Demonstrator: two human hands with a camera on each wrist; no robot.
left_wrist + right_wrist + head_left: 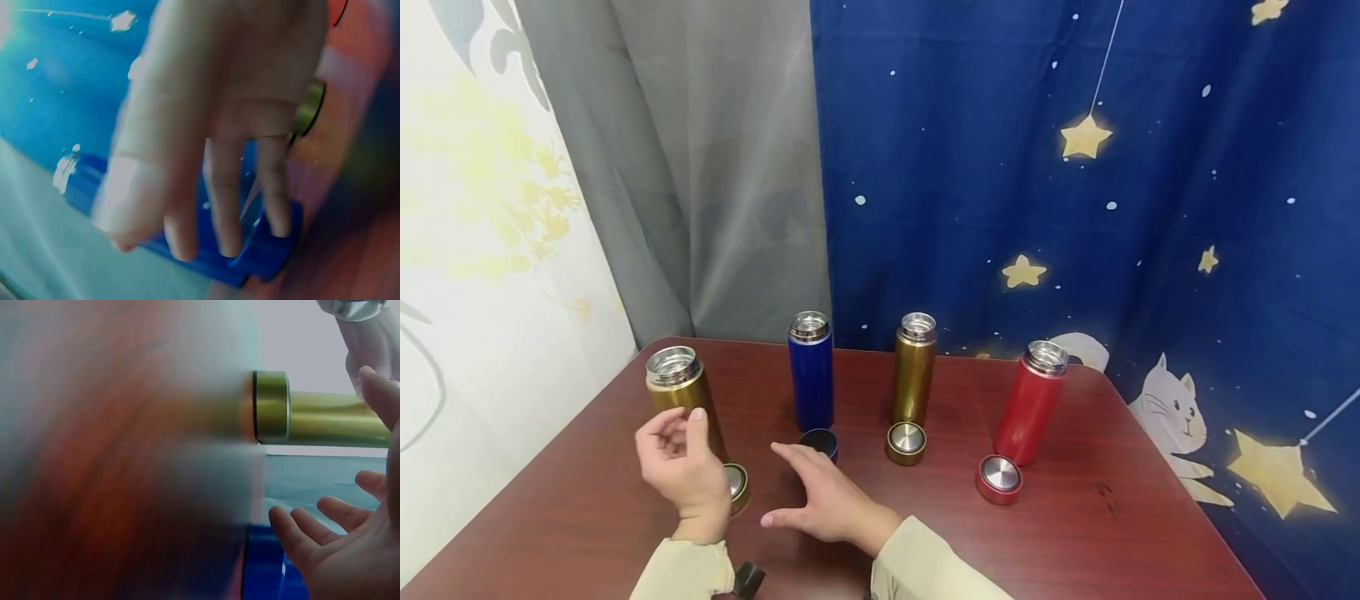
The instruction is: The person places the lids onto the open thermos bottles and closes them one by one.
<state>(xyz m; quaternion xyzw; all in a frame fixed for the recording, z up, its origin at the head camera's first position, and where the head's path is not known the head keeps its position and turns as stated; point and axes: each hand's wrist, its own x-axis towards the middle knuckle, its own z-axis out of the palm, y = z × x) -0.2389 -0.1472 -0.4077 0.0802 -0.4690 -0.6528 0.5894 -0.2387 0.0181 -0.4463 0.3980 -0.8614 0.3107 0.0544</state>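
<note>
My left hand (688, 471) is raised in front of the left gold flask (709, 408), fingers loosely bent and holding nothing. Its gold lid (739, 485) lies on the table just right of that wrist, partly hidden. My right hand (831, 497) hovers with spread fingers near the blue lid (825, 442), which it partly covers. Behind that lid stands the lidless blue flask (812, 379). In the right wrist view the gold lid (272, 407) is between the hands, with the blue lid (265, 562) below. The left wrist view shows blurred left fingers (222, 187) before the blue flask (87, 184).
A second gold flask (914, 375) stands lidless at the middle back, its lid (906, 442) in front. To the right is a lidless red flask (1032, 404) with its red lid (999, 479). Curtains (970, 167) hang behind the dark red table (1075, 542).
</note>
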